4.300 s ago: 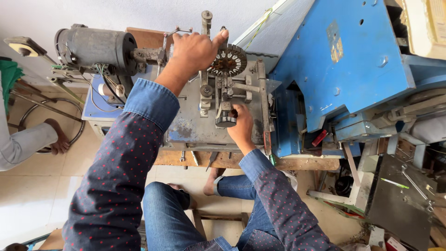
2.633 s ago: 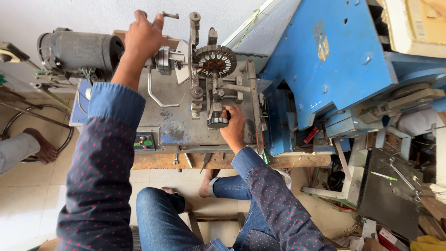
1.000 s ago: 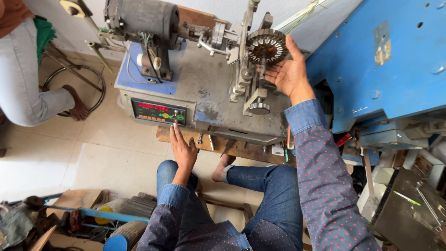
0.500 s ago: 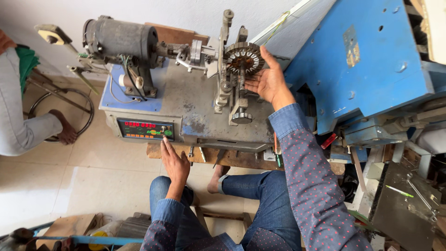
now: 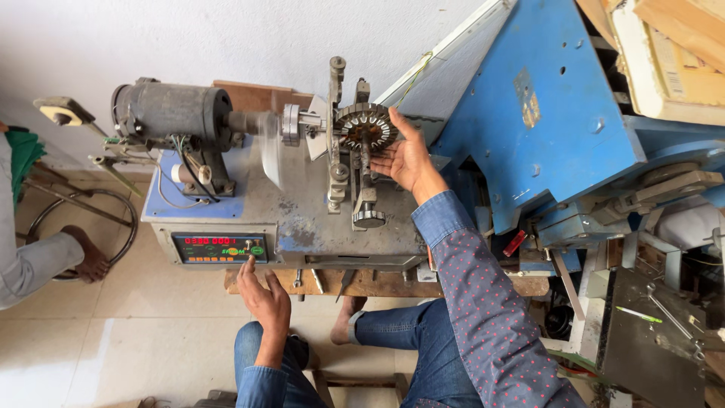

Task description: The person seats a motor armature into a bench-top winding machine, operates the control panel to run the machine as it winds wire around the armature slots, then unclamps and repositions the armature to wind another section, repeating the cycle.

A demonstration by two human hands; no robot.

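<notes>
Now right hand (image 5: 404,160) open, fingertips touching toothed stator core (image 5: 365,126) just left.

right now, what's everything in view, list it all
round toothed metal core: one, grey and copper, clamped upright on the machine
grey electric motor: one, left end of the machine top
grey metal machine base: one, on the wooden bench
red-lit control panel: one, front left of the base
large blue metal machine: one, right
wooden bench: one, brown, under the base
another person's foot: one, far left floor
left hand: open, just below the control panel
right hand: open, fingers against the core
</notes>
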